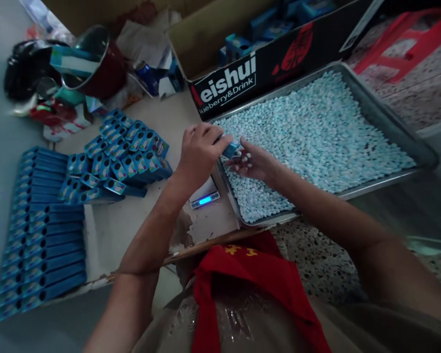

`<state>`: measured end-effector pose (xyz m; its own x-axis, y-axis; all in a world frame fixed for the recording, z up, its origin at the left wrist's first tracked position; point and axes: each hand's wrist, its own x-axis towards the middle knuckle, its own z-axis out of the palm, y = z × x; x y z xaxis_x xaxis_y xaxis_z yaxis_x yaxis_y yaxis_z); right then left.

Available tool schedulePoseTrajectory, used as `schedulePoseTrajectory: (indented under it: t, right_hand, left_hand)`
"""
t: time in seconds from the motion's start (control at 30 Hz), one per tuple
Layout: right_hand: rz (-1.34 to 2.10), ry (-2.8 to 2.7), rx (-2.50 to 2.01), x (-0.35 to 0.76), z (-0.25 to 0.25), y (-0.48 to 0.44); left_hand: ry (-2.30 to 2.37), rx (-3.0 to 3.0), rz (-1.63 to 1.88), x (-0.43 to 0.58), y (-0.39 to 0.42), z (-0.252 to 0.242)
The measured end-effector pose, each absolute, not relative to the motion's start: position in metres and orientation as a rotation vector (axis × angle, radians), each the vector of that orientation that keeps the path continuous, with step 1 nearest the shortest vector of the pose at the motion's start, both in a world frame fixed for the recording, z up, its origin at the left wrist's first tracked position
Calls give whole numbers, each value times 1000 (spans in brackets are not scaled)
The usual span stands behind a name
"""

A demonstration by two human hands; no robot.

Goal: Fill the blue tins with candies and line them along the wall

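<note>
My left hand [203,147] grips a small blue box [230,147], tilted over the left edge of a metal tray [389,172]. Small white and pale blue candies [297,132] fill much of that tray. Just right of the box, my right hand [253,162] is palm up with its fingers curled around several loose pieces. A digital scale [205,200] with a lit blue display lies below my left hand, partly hidden by it.
Blue boxes [117,152] are piled on the table [113,230], with neat rows [59,245] at far left. Behind are a black carton [279,63] holding blue boxes, a dark red pot [112,73] and a can [147,78]. A red stool [404,56] is at upper right.
</note>
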<state>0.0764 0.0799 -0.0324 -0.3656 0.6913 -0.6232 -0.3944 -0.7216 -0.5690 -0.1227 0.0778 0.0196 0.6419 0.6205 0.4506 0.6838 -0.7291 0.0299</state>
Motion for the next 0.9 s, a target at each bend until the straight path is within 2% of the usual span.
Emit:
schedulePoseTrajectory:
  t: [0.13, 0.4, 0.5, 0.7, 0.9]
  right_hand:
    - [2155, -134, -1120, 81, -30, 80]
    - [2066, -7, -1016, 80, -25, 79]
    - [2102, -112, -1068, 84, -25, 79]
    - [2033, -492, -1154, 96, -28, 76]
    - [1593, -1065, -1277, 109, -40, 79]
  left_hand:
    - [-1175, -2687, -773, -122, 84, 16]
    - [-1359, -2709, -1165, -127, 82, -6]
    - [-1557, -2653, -1327, -141, 82, -26]
    - [-2101, -2294, -2028, -187, 42, -74]
    - [-2301, -2200, -2215, -202, -6, -103]
